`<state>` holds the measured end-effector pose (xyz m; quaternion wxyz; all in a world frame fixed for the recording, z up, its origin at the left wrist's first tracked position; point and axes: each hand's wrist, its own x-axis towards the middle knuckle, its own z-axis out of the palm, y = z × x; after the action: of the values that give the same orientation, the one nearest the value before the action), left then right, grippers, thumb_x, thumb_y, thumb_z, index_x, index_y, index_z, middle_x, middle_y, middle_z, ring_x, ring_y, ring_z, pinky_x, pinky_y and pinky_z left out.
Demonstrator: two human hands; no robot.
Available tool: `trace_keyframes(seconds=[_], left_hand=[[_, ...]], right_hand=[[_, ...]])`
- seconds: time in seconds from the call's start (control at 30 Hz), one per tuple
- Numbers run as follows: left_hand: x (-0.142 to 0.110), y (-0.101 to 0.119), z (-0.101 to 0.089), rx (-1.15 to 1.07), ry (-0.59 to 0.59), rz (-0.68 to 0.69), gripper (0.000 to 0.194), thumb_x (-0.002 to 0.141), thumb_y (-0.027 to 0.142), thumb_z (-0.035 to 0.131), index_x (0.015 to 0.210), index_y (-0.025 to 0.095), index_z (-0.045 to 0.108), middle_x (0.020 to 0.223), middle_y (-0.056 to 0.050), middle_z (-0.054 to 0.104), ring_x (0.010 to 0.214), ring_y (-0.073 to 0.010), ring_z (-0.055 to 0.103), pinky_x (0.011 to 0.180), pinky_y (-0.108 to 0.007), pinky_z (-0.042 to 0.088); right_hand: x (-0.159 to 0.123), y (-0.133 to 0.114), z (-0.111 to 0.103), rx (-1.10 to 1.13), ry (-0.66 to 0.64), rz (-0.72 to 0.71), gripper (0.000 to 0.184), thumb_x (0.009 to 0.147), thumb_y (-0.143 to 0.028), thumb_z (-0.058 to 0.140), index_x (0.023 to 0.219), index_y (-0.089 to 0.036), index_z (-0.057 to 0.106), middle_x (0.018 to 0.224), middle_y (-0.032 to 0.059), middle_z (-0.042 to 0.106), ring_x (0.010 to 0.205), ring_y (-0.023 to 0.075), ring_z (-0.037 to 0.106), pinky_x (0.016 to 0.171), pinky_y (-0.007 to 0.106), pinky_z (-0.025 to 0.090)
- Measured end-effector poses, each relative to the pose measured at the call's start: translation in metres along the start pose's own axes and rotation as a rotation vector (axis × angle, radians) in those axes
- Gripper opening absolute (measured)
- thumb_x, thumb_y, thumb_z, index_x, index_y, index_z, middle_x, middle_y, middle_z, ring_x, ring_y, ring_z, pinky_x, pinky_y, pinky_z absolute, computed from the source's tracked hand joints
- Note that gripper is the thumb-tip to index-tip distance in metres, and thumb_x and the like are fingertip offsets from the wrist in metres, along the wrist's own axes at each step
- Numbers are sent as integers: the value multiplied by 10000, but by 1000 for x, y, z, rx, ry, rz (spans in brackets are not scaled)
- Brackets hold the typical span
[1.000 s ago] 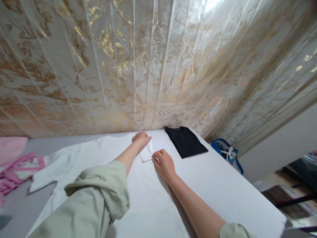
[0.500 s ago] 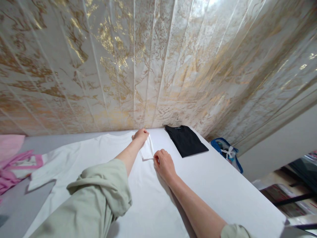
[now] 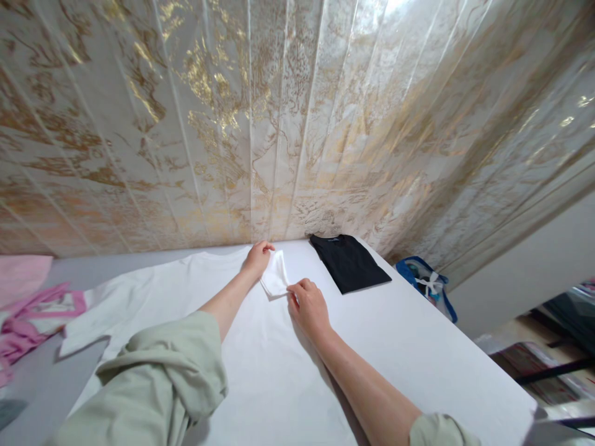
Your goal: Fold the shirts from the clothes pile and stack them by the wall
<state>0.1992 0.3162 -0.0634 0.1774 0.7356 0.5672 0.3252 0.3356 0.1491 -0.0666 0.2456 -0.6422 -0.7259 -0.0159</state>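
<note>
A white T-shirt lies spread over the table, its near sleeve folded back onto the body on the right side. The other sleeve stretches out flat to the left. My right hand pinches the lower corner of the folded sleeve between thumb and fingertips. Near the shirt's shoulder, my left hand rests beside the sleeve's top edge with loosely bent fingers, apart from that edge. Green rolled-up cuffs sit on both forearms, and the left arm covers part of the shirt.
A folded black T-shirt lies at the table's back right. Pink clothes lie at the left edge. A blue-trimmed clear bag is beyond the table's right edge. A gold-patterned curtain hangs behind the table.
My left hand has let go of the sleeve's upper edge and shifted slightly left. The folded sleeve shows more fully. My right hand stays at its lower corner.
</note>
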Motion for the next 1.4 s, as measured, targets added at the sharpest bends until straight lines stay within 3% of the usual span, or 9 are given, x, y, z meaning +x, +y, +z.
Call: trace_keyframes(seconds=[0.13, 0.3, 0.43, 0.6, 0.8, 0.97, 1.13, 1.3, 1.4], left_hand=[[-19, 8, -3, 57, 24, 141, 290, 890, 189, 414, 914, 217, 702, 1131, -66, 648, 1147, -213, 550, 1028, -342, 403], [-26, 13, 3, 138, -97, 280, 316, 871, 167, 430, 1002, 232, 711, 1145, -68, 670, 1176, -217, 541, 1065, -340, 384], [-25, 8, 10, 197, -177, 275, 459, 871, 152, 397, 1279, 223, 594, 1421, -58, 544, 1324, -190, 454, 1138, -333, 305], [-27, 7, 14, 246, -265, 222, 507, 919, 310, 394, 1420, 252, 445, 1557, -48, 374, 1436, -209, 325, 1195, -458, 169], [-22, 16, -10, 252, -198, 165, 531, 934, 177, 258, 1436, 173, 428, 1480, -91, 487, 1393, -186, 398, 1169, -384, 271], [-73, 25, -23, 274, -202, 243, 488, 902, 194, 379, 1373, 167, 506, 1468, -101, 500, 1377, -202, 419, 1167, -364, 282], [-129, 19, -28, 331, -242, 264, 467, 925, 335, 432, 1377, 238, 502, 1516, -91, 436, 1409, -261, 371, 1174, -500, 233], [-147, 5, -44, 370, -240, 302, 482, 949, 419, 403, 1397, 261, 486, 1533, -74, 413, 1420, -254, 347, 1175, -487, 231], [-153, 5, -48, 380, -228, 314, 480, 954, 443, 398, 1402, 292, 479, 1545, -59, 395, 1426, -264, 336, 1177, -509, 209]], right_hand=[[0, 0, 1, -16, 4, 16, 137, 907, -173, 549, 978, -214, 658, 952, 59, 600, 906, 196, 544, 784, 289, 385], [1, -1, -2, -26, -8, 20, 108, 919, -191, 540, 938, -221, 643, 941, 58, 590, 888, 195, 536, 764, 288, 377], [2, -2, -4, -12, 3, -5, 122, 931, -207, 526, 871, -210, 632, 953, 63, 589, 881, 195, 523, 769, 293, 384], [2, -2, -4, 8, 14, -36, 156, 943, -214, 511, 824, -202, 612, 918, 57, 593, 876, 189, 517, 789, 285, 387], [3, -1, -3, 34, 31, 20, 191, 957, -207, 485, 817, -199, 614, 892, 45, 594, 862, 169, 540, 779, 263, 383], [3, -2, -5, 46, 37, 38, 203, 951, -193, 476, 814, -201, 625, 875, 43, 593, 855, 168, 541, 771, 263, 382], [2, -2, -6, 60, 38, 20, 208, 956, -199, 469, 876, -208, 661, 924, 54, 618, 886, 173, 554, 799, 268, 411], [1, -2, -3, 28, -1, -119, 253, 943, -209, 500, 1155, -216, 639, 1246, 73, 618, 1154, 210, 524, 968, 318, 400], [-1, -4, -1, -15, -44, -127, 326, 947, -231, 497, 1260, -214, 584, 1338, 77, 582, 1237, 221, 491, 1022, 353, 380]])
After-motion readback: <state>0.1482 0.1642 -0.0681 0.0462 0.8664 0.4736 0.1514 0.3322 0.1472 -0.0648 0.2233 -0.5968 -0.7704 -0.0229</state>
